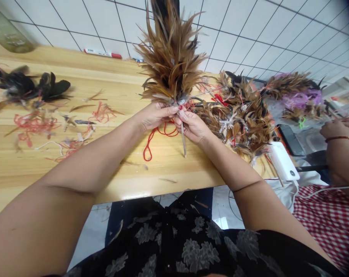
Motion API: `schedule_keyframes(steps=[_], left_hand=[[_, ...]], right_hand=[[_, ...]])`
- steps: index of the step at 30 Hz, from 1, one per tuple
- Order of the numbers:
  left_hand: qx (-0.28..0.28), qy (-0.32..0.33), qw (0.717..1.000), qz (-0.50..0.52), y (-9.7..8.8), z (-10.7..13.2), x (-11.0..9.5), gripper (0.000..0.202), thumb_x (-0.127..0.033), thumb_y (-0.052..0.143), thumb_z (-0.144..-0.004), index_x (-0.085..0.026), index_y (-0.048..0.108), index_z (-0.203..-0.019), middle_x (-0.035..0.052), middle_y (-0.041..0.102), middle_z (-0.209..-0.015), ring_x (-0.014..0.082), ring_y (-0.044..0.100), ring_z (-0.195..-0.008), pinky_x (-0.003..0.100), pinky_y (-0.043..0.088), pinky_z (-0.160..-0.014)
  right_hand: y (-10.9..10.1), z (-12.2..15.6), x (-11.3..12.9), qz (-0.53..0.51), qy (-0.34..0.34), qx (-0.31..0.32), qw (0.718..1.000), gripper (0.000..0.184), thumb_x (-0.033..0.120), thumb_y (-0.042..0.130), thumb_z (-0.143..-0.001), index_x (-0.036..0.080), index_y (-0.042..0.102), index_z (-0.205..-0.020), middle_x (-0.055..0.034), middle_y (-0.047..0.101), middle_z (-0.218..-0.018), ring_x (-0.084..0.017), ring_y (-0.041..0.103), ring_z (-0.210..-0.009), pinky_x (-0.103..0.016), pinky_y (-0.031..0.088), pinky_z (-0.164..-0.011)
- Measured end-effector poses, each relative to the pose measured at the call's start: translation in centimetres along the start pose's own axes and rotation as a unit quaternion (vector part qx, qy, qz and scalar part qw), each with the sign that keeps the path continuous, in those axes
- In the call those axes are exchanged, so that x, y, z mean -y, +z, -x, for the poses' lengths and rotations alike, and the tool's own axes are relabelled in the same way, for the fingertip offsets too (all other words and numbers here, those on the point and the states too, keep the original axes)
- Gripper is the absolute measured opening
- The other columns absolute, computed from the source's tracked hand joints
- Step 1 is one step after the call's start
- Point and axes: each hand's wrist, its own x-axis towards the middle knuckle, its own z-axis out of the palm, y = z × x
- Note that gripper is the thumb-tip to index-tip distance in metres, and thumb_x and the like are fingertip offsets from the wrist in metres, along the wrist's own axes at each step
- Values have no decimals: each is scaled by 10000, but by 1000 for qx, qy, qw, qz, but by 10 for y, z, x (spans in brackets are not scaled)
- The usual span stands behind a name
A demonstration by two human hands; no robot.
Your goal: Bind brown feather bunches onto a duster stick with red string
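An upright bunch of brown feathers [171, 57] stands on a thin stick [183, 142] over the wooden table [111, 88]. My left hand [155, 115] pinches the base of the bunch, fingers closed. My right hand [193, 125] is closed on the stick and binding just below the feathers. A red string [151, 142] trails from the binding down onto the table.
A heap of brown feather bundles [240, 111] lies right of my hands. Black feathers [27, 86] and red thread scraps [32, 125] litter the left. A white power bank [284, 161] sits at the table edge. Another person's hand [336, 129] works at the far right.
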Motion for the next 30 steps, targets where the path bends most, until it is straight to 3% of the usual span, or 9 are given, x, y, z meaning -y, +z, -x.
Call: schedule_keyframes(steps=[5, 13, 19, 23, 27, 30], left_hand=[[14, 0, 1000, 0, -1, 1, -1, 420, -458, 985, -711, -120, 775, -844, 55, 775, -745, 214, 769, -678, 325, 689, -720], [32, -4, 999, 20, -5, -1, 2, 483, -484, 1033, -641, -114, 737, -733, 78, 765, -731, 212, 755, -679, 318, 666, -720], [15, 25, 999, 16, 1, -4, 3, 569, -580, 1044, -568, -121, 740, -714, 65, 745, -691, 186, 714, -651, 302, 631, -735], [-29, 94, 993, -67, 17, -6, 4, 557, -636, 905, -754, -132, 705, -628, 70, 709, -647, 162, 668, -665, 262, 567, -743], [-159, 90, 972, -147, 36, -5, 8, 387, -338, 709, -950, -149, 645, -618, 21, 643, -604, 121, 563, -602, 224, 438, -661], [-189, 70, 966, -161, 46, -4, 9, 357, -214, 607, -978, -151, 620, -627, 1, 613, -610, 117, 516, -601, 226, 385, -644]], right_hand=[[1, 2, 3, -13, 5, 27, 1000, 467, 471, 888, -834, 194, 518, -767, 75, 486, -613, -54, 351, -534, -200, 258, -528], [1, 1, 2, -14, 14, 21, 1000, 418, 440, 902, -819, 184, 573, -787, 65, 516, -618, -56, 376, -539, -188, 282, -523], [-4, -4, -2, -12, -46, 14, 999, 516, 512, 954, -713, 181, 558, -699, 57, 503, -620, -59, 394, -573, -191, 306, -550], [-6, -8, -4, 36, -93, -59, 993, 560, 637, 891, -731, 192, 555, -678, 51, 497, -588, -75, 400, -570, -215, 296, -563], [-4, -8, -8, 138, -134, -168, 967, 483, 592, 742, -892, 194, 580, -672, 40, 539, -600, -95, 462, -596, -245, 371, -647], [-2, -6, -12, 261, -168, -245, 919, 437, 466, 626, -995, 197, 576, -654, 30, 570, -614, -113, 510, -633, -260, 397, -698]])
